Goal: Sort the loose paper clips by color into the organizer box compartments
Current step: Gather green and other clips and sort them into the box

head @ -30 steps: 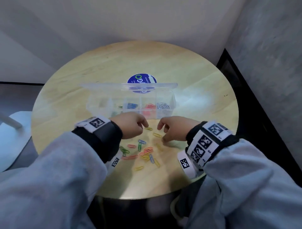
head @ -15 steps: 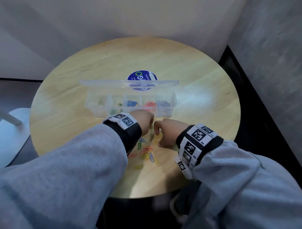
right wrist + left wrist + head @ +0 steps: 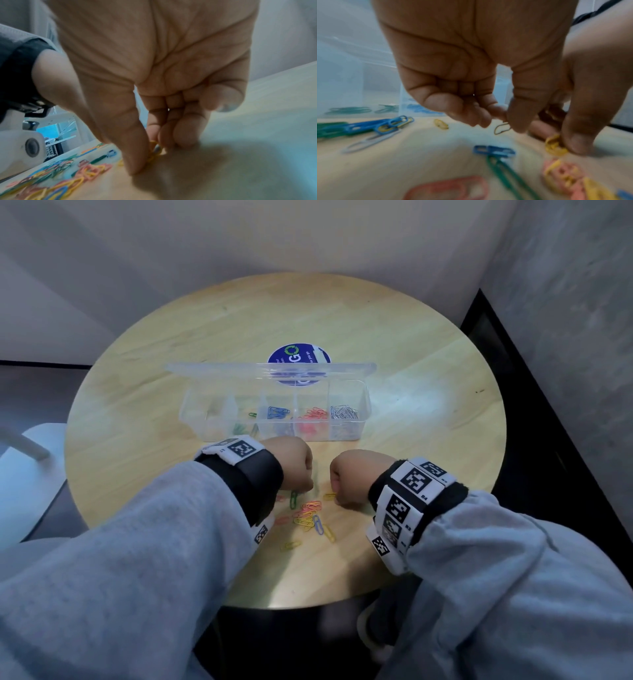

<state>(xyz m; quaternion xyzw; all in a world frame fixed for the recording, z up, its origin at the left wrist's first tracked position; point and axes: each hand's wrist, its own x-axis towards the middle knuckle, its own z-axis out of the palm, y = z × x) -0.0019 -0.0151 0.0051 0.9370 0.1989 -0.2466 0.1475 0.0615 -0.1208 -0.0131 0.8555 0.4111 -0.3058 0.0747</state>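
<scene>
Pale wooden table (image 3: 411, 344) bears a blue round sticker (image 3: 297, 357); clear organizer box (image 3: 365, 405) shows green, blue, red, silver clips; grey sleeves (image 3: 137, 559), black-and-white checked wristbands (image 3: 407, 501)

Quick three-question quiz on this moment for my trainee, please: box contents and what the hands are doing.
1. True or false: the organizer box has its lid closed.
2. Which colour fills the rightmost compartment? A) green B) silver C) yellow
3. Fill in: the right hand pinches a ____ paper clip against the table.

Key
1. False; the lid stands open behind the box.
2. B; the silver clips sit right of the pink clips and blue clips.
3. Yellow; the yellow clip is between thumb and fingertips. The left hand holds a thin dark clip.
</scene>
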